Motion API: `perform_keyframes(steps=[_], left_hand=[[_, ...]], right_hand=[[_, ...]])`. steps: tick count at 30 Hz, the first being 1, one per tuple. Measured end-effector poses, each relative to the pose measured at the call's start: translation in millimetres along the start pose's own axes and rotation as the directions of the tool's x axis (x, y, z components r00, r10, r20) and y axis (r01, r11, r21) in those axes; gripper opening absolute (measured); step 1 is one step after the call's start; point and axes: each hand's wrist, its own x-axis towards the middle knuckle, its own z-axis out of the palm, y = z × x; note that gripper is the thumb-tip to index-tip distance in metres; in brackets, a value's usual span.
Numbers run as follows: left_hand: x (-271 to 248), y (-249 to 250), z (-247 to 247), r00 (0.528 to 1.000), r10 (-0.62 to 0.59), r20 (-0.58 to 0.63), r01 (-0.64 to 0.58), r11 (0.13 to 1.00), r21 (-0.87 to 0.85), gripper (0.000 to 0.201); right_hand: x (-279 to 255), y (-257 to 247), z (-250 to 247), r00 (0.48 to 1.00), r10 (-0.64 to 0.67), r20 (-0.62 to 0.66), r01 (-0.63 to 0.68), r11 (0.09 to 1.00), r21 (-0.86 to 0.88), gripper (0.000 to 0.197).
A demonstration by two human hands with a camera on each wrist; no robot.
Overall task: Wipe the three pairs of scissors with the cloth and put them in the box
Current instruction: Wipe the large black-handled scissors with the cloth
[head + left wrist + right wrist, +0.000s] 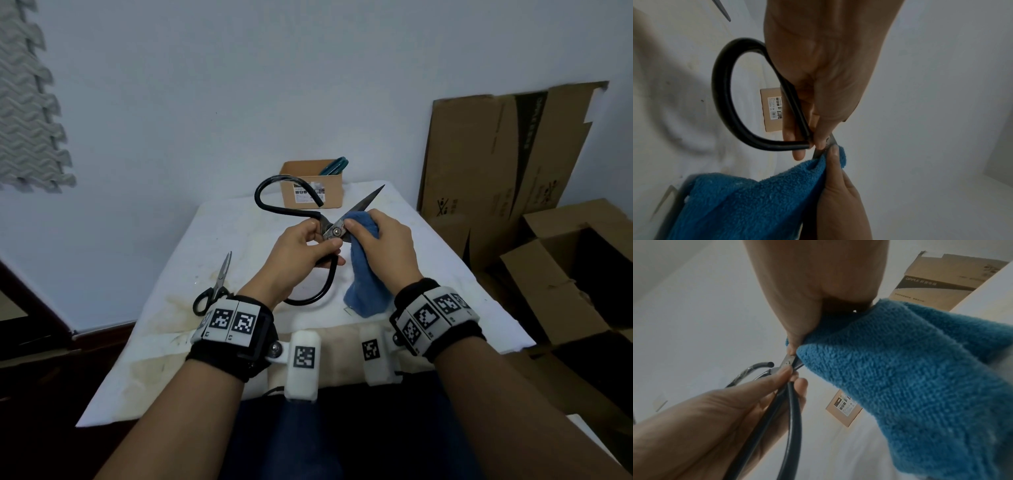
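Large black-handled scissors point(356, 209) are held above the table, blades pointing up and right. My left hand point(305, 250) grips them at the handle shanks beside the pivot, as the left wrist view shows on the black loop point(725, 100). My right hand point(380, 240) holds the blue cloth point(366, 277) and pinches it round the blades just past the pivot point(787, 363); the cloth point(910, 386) hangs down from that hand. Small black-handled scissors point(215, 284) lie on the table at the left. Teal-handled scissors point(334, 166) stand in the small cardboard box point(315, 192) at the table's far edge.
The white padded table point(239, 222) is stained near its front. Flattened and open cardboard boxes point(513, 154) stand against the wall and on the floor to the right. A grey foam mat point(27, 102) hangs on the wall at the left.
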Motion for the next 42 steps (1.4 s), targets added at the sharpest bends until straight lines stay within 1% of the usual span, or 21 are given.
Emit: perform_keyframes(steps=[3,6,8,9,12,14,16,17,19,21,24,27,29,30,33,38,40,42], left_hand=[[-3,2,1,1.0,-0.01,0.007,0.01,1.0,-0.017,0.012],[-6,2,4,1.0,-0.03,0.008,0.03,0.999,-0.033,0.015],[-7,1,5,0.999,-0.044,0.021,0.045,0.998,-0.053,0.016],[-8,1,4,0.998,-0.05,0.029,0.052,0.997,-0.062,0.014],[-7,2,1,0.994,-0.081,0.068,0.087,0.993,-0.079,0.008],[-7,3,-2,0.99,-0.105,0.091,0.113,0.989,-0.094,0.007],[-7,4,-5,0.989,-0.124,0.085,0.134,0.983,-0.124,0.009],[-7,4,-6,0.988,-0.134,0.078,0.144,0.978,-0.149,0.01],[-7,4,-8,0.985,-0.154,0.079,0.167,0.965,-0.202,0.007],[-7,4,-9,0.98,-0.178,0.09,0.195,0.954,-0.229,0.005],[-8,2,-8,0.975,-0.204,0.091,0.22,0.943,-0.25,0.007],[-9,1,-5,0.971,-0.225,0.086,0.24,0.937,-0.254,0.007],[-9,-1,-4,0.971,-0.226,0.083,0.239,0.944,-0.226,0.007],[-9,-1,-3,0.972,-0.22,0.081,0.232,0.95,-0.208,0.007],[-11,-3,-3,0.979,-0.192,0.075,0.201,0.968,-0.15,0.01],[-12,-4,-2,0.989,-0.141,0.043,0.145,0.985,-0.097,0.01],[-11,-6,-2,0.992,-0.122,0.011,0.123,0.988,-0.088,0.013],[-10,-7,-2,0.994,-0.097,-0.052,0.092,0.992,-0.083,0.012]], right_hand=[[0,-1,-3,1.0,0.009,0.015,-0.008,1.0,-0.023,0.028],[1,-4,-6,0.999,0.031,-0.017,-0.032,0.999,-0.034,0.026],[3,-3,-8,0.998,0.046,-0.042,-0.046,0.999,-0.006,0.024],[3,-2,-9,0.998,0.049,-0.041,-0.048,0.999,0.017,0.025],[1,3,-7,0.997,0.067,-0.031,-0.063,0.99,0.126,0.036],[-1,4,-7,0.991,0.105,-0.081,-0.086,0.974,0.21,0.039],[-3,3,-8,0.978,0.151,-0.145,-0.104,0.951,0.292,0.038],[-3,3,-10,0.974,0.168,-0.156,-0.11,0.939,0.326,0.036],[-3,1,-13,0.974,0.179,-0.138,-0.122,0.93,0.347,0.034],[-4,-1,-14,0.982,0.147,-0.119,-0.1,0.938,0.331,0.031],[-4,0,-12,0.99,0.031,-0.138,0.014,0.949,0.313,0.03],[-4,-2,-8,0.985,-0.095,-0.143,0.123,0.97,0.209,0.02],[-6,-7,-6,0.978,-0.151,-0.141,0.174,0.969,0.174,0.016],[-7,-9,-6,0.978,-0.158,-0.138,0.182,0.966,0.182,0.016],[-12,-13,-3,0.986,-0.134,-0.098,0.152,0.967,0.205,0.019],[-18,-12,3,0.974,-0.22,-0.049,0.224,0.968,0.11,0.015],[-17,-11,2,0.975,-0.213,-0.07,0.22,0.97,0.105,0.015],[-13,-7,-2,0.972,-0.19,-0.135,0.204,0.974,0.098,0.014]])
